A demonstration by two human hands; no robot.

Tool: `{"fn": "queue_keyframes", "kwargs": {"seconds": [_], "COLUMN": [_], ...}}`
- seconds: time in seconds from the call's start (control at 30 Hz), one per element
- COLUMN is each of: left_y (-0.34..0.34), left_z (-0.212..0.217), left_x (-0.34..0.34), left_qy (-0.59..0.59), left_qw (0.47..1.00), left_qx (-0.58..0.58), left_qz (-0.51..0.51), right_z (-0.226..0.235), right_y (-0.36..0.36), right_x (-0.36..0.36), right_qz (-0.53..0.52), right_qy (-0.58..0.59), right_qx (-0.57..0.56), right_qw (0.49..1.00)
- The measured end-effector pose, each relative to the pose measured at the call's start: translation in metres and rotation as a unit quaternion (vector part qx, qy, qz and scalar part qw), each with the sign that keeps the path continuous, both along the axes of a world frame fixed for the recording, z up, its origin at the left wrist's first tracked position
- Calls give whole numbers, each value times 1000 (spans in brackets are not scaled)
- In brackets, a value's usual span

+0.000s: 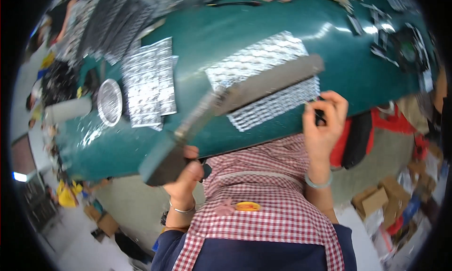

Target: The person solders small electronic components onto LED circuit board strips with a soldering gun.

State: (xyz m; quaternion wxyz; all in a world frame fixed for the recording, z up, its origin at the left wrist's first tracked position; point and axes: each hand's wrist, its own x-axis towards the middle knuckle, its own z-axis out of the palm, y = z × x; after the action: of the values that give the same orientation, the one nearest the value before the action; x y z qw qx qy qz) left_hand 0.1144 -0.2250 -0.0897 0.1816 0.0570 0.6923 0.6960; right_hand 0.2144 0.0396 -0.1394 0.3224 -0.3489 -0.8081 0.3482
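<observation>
Silver sheet (pixel 263 57), covered in rows of small raised bumps, lies at a slant on the green table (pixel 367 78), close to the edge where the person stands. A long-barred tool (pixel 282 80) crosses it from lower left to upper right, so that part of the sheet shows on either side of the grey-brown bar; I cannot tell whether the bar presses on the sheet or is just above it. The person's left hand (pixel 183 182) is wrapped round the tool's dark, boxy end, which is blurred. The right hand (pixel 326 123) is at the sheet's near right corner, thumb and forefinger brought narrowly together, the other fingers curled; whether anything is pinched there, I cannot make out.

Off to the left, well apart from the bar, more silver sheets (pixel 148 85) lie overlapped in a stack, and just beside them is a clear round container (pixel 109 102). Next to that lies a pale cylinder (pixel 68 110). The person wears a red-and-white checked apron (pixel 278 224).
</observation>
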Motion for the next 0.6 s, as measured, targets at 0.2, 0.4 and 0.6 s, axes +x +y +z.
{"fn": "queue_keyframes", "kwargs": {"seconds": [0.2, 0.4, 0.6], "left_y": [-109, -144, -120], "left_z": [4, -3, 20], "left_x": [-73, -105, -104], "left_qy": [-38, -52, 90], "left_qw": [961, 947, 927], "left_qx": [186, 15, -255], "left_qz": [200, 317, 262], "right_z": [-1, -2, -5], "right_y": [-2, -4, -1], "right_x": [2, -4, -4], "right_qz": [-13, -6, -13], "right_qy": [-20, -8, 2], "right_qx": [-15, -21, -17], "right_qw": [1000, 1000, 1000]}}
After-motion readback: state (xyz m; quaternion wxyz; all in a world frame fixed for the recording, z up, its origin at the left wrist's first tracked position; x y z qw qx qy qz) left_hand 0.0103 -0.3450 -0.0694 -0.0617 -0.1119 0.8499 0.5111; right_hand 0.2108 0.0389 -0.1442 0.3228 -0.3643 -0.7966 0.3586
